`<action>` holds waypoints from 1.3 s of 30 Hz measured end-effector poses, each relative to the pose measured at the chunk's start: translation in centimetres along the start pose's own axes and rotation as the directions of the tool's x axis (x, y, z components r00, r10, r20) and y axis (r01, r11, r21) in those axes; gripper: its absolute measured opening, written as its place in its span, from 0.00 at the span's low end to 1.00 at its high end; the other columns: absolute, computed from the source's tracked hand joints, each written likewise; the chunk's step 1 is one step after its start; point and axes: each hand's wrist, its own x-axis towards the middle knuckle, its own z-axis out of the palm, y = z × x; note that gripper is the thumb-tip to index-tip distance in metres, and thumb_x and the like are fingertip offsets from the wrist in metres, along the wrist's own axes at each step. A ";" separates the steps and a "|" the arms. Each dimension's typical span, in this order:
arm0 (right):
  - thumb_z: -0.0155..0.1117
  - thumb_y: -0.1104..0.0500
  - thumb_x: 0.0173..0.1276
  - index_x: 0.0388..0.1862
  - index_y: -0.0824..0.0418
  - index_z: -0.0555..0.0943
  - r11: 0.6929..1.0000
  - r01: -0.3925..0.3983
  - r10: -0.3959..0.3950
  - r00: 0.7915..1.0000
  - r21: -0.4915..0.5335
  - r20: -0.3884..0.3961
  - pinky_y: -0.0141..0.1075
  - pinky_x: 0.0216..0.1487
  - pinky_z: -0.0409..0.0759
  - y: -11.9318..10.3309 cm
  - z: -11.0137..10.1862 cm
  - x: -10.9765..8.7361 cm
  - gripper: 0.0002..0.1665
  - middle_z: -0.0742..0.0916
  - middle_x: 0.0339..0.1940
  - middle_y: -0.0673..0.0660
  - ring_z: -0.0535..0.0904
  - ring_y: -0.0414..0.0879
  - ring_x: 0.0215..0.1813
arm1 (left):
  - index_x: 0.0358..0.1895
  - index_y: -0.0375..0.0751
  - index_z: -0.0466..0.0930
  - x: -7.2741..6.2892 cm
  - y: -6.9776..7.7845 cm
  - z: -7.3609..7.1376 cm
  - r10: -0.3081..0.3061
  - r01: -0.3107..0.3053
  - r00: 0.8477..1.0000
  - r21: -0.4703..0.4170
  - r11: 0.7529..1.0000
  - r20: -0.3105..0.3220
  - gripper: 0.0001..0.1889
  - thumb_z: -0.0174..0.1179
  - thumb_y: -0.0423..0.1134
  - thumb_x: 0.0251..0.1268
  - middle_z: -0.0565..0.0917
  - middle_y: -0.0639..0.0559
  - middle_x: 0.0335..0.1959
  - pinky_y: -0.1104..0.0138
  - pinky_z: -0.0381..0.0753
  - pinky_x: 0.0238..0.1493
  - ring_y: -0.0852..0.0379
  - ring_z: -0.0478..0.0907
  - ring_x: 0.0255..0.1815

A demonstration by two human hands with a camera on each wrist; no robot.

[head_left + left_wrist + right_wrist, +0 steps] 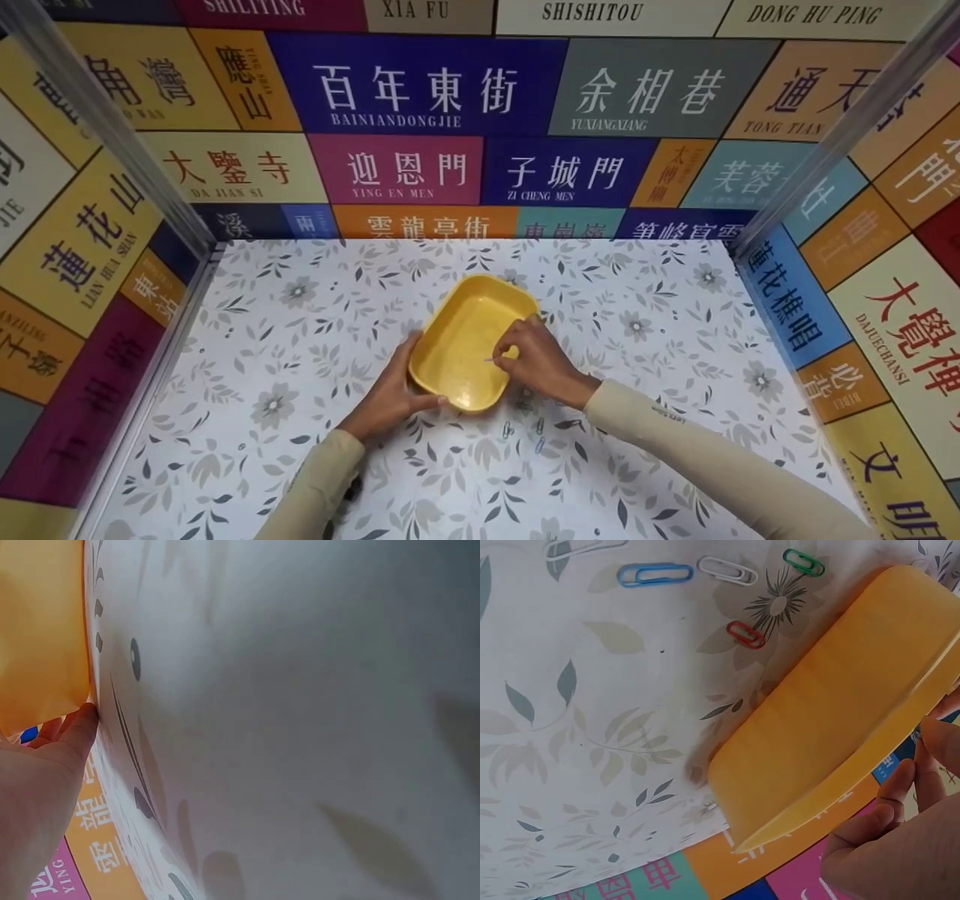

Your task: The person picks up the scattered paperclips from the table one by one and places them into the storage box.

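A yellow rectangular tray point(461, 330) with rounded corners sits on the patterned tabletop. My left hand point(390, 397) grips its near left corner, with the thumb along the near side; in the left wrist view, fingers touch the tray's wall point(45, 630). Over the tray's right rim, my right hand point(536, 356) pinches a small, thin, lilac-looking paper clip point(489, 360) above the inside. In the right wrist view the bent fingers of the right hand point(900, 802) show past the tray rim, and the clip is mostly hidden by them.
Loose paper clips lie on the table to the tray's near right: a blue one point(655, 574), a red one point(746, 634), a green one point(804, 562) and white ones point(727, 571). Panels with printed signs point(420, 82) wall the table's back and sides.
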 end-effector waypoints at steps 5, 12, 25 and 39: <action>0.78 0.68 0.61 0.32 0.61 0.94 0.999 0.039 -0.039 0.999 -0.034 0.002 0.51 0.56 0.76 -0.2 0.5 0.3 0.04 0.90 0.35 0.55 0.77 0.54 0.47 | 0.93 0.50 0.44 0.0 0.0 -0.1 0.028 -0.028 1.000 0.002 1.000 0.008 0.69 0.85 0.52 0.54 0.45 0.49 0.93 0.46 0.42 0.90 0.47 0.44 0.92; 0.78 0.67 0.63 0.32 0.59 0.95 0.996 0.081 -0.079 0.996 -0.039 0.042 0.50 0.52 0.74 -0.7 1.0 0.8 0.03 0.90 0.34 0.55 0.77 0.54 0.45 | 0.93 0.50 0.44 -0.1 -0.2 -0.2 0.033 -0.033 0.999 -0.024 0.999 0.005 0.69 0.86 0.53 0.54 0.46 0.48 0.93 0.46 0.43 0.90 0.47 0.44 0.92; 0.79 0.67 0.61 0.30 0.58 0.95 0.993 0.100 -0.095 0.993 -0.059 0.074 0.49 0.53 0.73 -1.4 2.3 2.0 0.04 0.90 0.31 0.53 0.76 0.53 0.43 | 0.93 0.52 0.44 -0.1 -0.1 -0.1 0.018 -0.018 1.000 -0.024 1.000 0.003 0.70 0.86 0.53 0.52 0.46 0.50 0.93 0.45 0.42 0.90 0.48 0.44 0.92; 0.78 0.67 0.63 0.31 0.57 0.94 0.998 0.038 -0.032 0.991 -0.047 0.131 0.46 0.54 0.72 -1.8 3.5 2.3 0.05 0.88 0.32 0.51 0.74 0.51 0.45 | 0.93 0.51 0.42 -0.1 0.0 -0.2 0.026 -0.026 1.000 -0.019 0.999 0.008 0.70 0.85 0.53 0.54 0.45 0.51 0.94 0.46 0.43 0.90 0.50 0.43 0.92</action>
